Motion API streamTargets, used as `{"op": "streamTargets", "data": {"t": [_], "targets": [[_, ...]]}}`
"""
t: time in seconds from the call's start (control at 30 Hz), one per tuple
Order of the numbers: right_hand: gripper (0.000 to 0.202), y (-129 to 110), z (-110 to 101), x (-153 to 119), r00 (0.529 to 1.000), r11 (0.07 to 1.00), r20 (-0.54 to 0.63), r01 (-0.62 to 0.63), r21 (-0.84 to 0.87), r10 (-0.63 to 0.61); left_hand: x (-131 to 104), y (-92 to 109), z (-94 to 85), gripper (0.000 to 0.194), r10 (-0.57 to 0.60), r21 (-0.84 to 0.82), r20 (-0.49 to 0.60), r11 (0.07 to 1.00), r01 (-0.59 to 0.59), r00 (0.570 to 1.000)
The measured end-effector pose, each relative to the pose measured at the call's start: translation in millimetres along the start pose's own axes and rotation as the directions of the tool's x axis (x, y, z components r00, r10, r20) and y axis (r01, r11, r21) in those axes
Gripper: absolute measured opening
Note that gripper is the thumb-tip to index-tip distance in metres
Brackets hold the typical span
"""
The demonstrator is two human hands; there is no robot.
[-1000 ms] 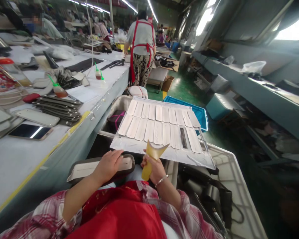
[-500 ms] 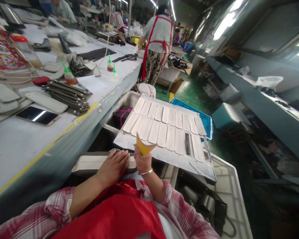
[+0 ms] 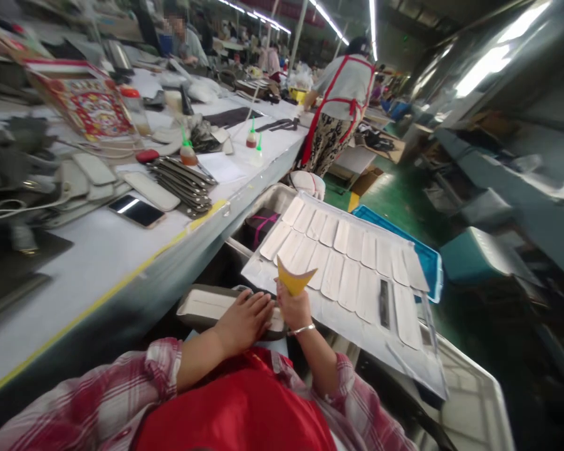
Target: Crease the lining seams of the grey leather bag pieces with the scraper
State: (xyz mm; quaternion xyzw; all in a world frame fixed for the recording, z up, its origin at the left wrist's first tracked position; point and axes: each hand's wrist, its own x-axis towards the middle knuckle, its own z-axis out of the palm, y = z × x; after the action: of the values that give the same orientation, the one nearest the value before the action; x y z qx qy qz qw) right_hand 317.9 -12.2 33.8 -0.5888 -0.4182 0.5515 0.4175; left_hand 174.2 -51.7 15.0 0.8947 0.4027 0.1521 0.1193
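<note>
My left hand lies with its fingers stretched out over a long cream panel set in a dark grey piece, which rests at my lap. Beside it, my right hand is closed round a bent yellow sheet, its wide end fanning upward. Just past that hand, a white-covered board carries two rows of cream strips with rounded ends. Among them lies one dark strip.
A long worktable on the left holds a phone, stacked dark straps and green-tipped bottles. Under the board are a blue crate and a white crate. A person in a red-trimmed apron stands at the table ahead.
The view has swung left, so everything sits further right in the picture. My left hand stays on the cream panel, and my right hand still grips the yellow sheet.
</note>
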Motion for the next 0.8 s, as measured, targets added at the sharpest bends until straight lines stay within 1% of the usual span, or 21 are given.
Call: {"op": "streamTargets", "data": {"t": [0.07, 0.13, 0.17, 0.2, 0.23, 0.27, 0.3, 0.33, 0.37, 0.4, 0.43, 0.47, 0.5, 0.57, 0.6, 0.67, 0.7, 0.73, 0.8], "targets": [[0.026, -4.1, 2.1, 5.9, 0.997, 0.995, 0.056, 0.059, -0.081, -0.054, -4.7, -1.3, -8.8, 0.041, 0.002, -0.034, -0.029, 0.999, -0.003, 1.000], [0.033, -11.1, 3.5, 12.5, 0.989, 0.990, 0.132, 0.085, -0.114, -0.069, -20.0, -10.7, -22.1, 0.041, -0.034, -0.078, -0.101, 0.997, 0.026, 0.994], [0.036, -15.4, 4.1, 14.8, 0.985, 0.988, 0.162, 0.080, -0.129, -0.058, -32.5, -18.8, -29.6, 0.041, -0.087, -0.107, -0.158, 0.992, 0.071, 0.984], [0.038, -20.1, 5.1, 16.0, 0.982, 0.987, 0.186, 0.070, -0.148, -0.042, -47.9, -29.1, -36.7, 0.040, -0.172, -0.148, -0.217, 0.979, 0.142, 0.961], [0.039, -24.9, 6.6, 15.6, 0.977, 0.984, 0.212, 0.051, -0.174, -0.013, -65.4, -41.2, -42.9, 0.040, -0.291, -0.211, -0.280, 0.948, 0.237, 0.915], [0.040, -29.5, 9.1, 13.3, 0.967, 0.978, 0.251, 0.017, -0.210, 0.037, -83.7, -54.3, -47.9, 0.038, -0.440, -0.304, -0.319, 0.887, 0.349, 0.840], [0.041, -33.5, 12.8, 9.3, 0.944, 0.968, 0.314, -0.026, -0.251, 0.107, -101.2, -67.6, -51.7, 0.037, -0.598, -0.421, -0.306, 0.783, 0.458, 0.741], [0.044, -36.5, 17.9, 3.6, 0.905, 0.957, 0.384, -0.074, -0.279, 0.182, -116.5, -80.0, -54.5, 0.037, -0.728, -0.543, -0.233, 0.647, 0.535, 0.644], [0.045, -38.2, 24.5, -3.5, 0.858, 0.950, 0.451, -0.123, -0.287, 0.247, -128.4, -90.7, -56.7, 0.039, -0.811, -0.652, -0.113, 0.496, 0.573, 0.574], [0.044, -38.3, 32.5, -11.6, 0.809, 0.945, 0.507, -0.172, -0.276, 0.296, -136.0, -98.9, -58.6, 0.042, -0.848, -0.740, 0.020, 0.344, 0.579, 0.529], [0.042, -36.8, 41.6, -20.2, 0.766, 0.942, 0.552, -0.222, -0.253, 0.329, -139.2, -104.5, -60.8, 0.044, -0.843, -0.802, 0.149, 0.203, 0.561, 0.518], [0.040, -33.7, 51.5, -28.9, 0.736, 0.940, 0.584, -0.265, -0.216, 0.342, -138.2, -107.6, -63.4, 0.047, -0.805, -0.841, 0.264, 0.077, 0.535, 0.531], [0.038, -29.3, 61.5, -37.2, 0.719, 0.935, 0.600, -0.305, -0.180, 0.350, -133.8, -108.7, -66.4, 0.050, -0.747, -0.858, 0.365, -0.038, 0.512, 0.556], [0.039, -17.9, 80.2, -51.7, 0.716, 0.923, 0.595, -0.365, -0.125, 0.364, -119.2, -107.5, -72.9, 0.058, -0.595, -0.831, 0.531, -0.228, 0.507, 0.603], [0.039, -11.9, 87.9, -57.7, 0.730, 0.919, 0.577, -0.381, -0.101, 0.366, -111.2, -106.5, -75.8, 0.062, -0.518, -0.797, 0.597, -0.301, 0.523, 0.613], [0.040, -1.3, 99.3, -66.9, 0.765, 0.916, 0.529, -0.396, -0.063, 0.367, -98.0, -105.5, -79.4, 0.067, -0.401, -0.735, 0.677, -0.398, 0.549, 0.617], [0.039, 2.9, 103.0, -70.4, 0.774, 0.915, 0.516, -0.401, -0.048, 0.367, -93.5, -105.7, -79.7, 0.066, -0.375, -0.723, 0.688, -0.427, 0.543, 0.621], [0.039, 6.1, 105.7, -73.3, 0.779, 0.913, 0.511, -0.408, -0.029, 0.364, -90.4, -106.1, -78.8, 0.064, -0.370, -0.723, 0.685, -0.447, 0.527, 0.627], [0.037, 10.4, 109.2, -77.1, 0.767, 0.899, 0.526, -0.437, 0.007, 0.369, -87.5, -107.2, -74.5, 0.058, -0.389, -0.747, 0.654, -0.468, 0.473, 0.648]]}}
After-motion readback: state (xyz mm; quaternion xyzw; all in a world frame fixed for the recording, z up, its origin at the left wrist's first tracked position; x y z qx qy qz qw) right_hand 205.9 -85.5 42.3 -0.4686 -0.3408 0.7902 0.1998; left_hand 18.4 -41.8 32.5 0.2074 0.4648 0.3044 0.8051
